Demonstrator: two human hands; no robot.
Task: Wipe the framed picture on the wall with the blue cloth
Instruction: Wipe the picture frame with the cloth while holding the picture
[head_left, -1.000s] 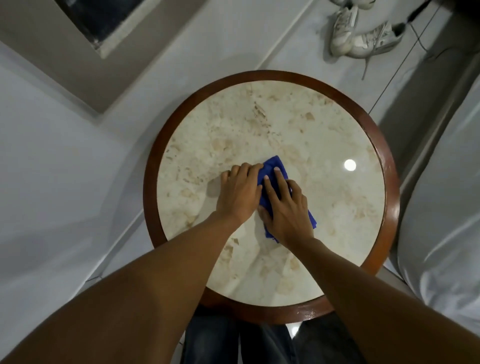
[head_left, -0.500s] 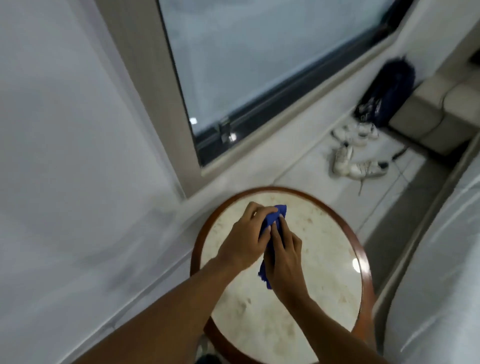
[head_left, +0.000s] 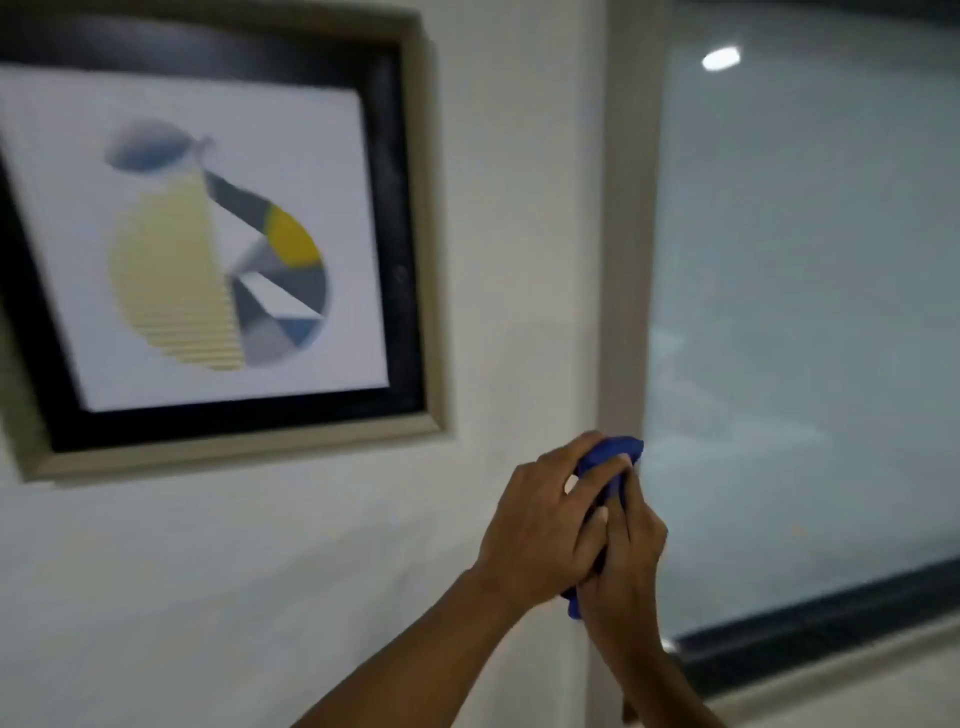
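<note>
The framed picture (head_left: 218, 249) hangs on the white wall at the upper left, with a beige outer frame, a black inner border and a round yellow, grey and blue design. The blue cloth (head_left: 608, 457) is bunched up between both hands, held in the air below and to the right of the frame's lower right corner. My left hand (head_left: 540, 530) wraps around the cloth from the left, and my right hand (head_left: 623, 561) grips it from the right. Most of the cloth is hidden by the fingers. Neither hand touches the picture.
A large window (head_left: 810, 312) with a beige jamb (head_left: 623, 234) and a dark lower rail fills the right side. Bare white wall (head_left: 208, 597) spreads below the picture.
Both hands lifted the blue cloth off the round marble table and raised it up to wall height. My view swung up from the table to the picture and window.
</note>
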